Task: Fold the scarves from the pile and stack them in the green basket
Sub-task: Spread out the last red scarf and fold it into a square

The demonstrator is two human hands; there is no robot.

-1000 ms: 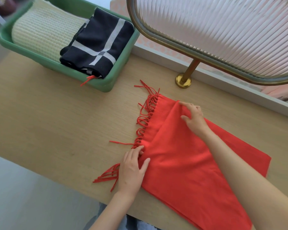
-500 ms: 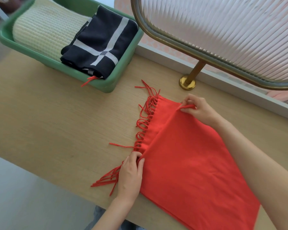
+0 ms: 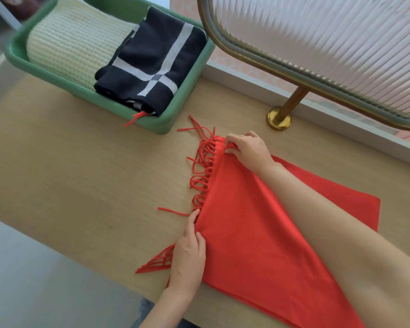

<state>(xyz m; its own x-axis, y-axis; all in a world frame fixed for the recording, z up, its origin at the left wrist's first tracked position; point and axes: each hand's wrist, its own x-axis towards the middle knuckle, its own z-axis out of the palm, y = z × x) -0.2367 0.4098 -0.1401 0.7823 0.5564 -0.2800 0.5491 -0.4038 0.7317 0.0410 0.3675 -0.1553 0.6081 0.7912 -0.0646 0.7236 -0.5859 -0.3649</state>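
1. The red scarf (image 3: 253, 228) lies on the wooden table (image 3: 69, 176); its lower right part is cut off by the picture edge and partly hidden under the right forearm.
2. The left hand (image 3: 187, 254) pinches the near corner of the fringed edge, fingers closed on the cloth; some fringe (image 3: 200, 171) is hidden below it.
3. The right hand (image 3: 249, 150) grips the far corner, fingers curled into the fabric.
4. The green basket (image 3: 182, 95) stands at the far left, holding a cream knitted scarf (image 3: 74, 50) and a navy scarf with white lines (image 3: 152, 65). A red strand comes out under the navy one; what it belongs to is hidden.
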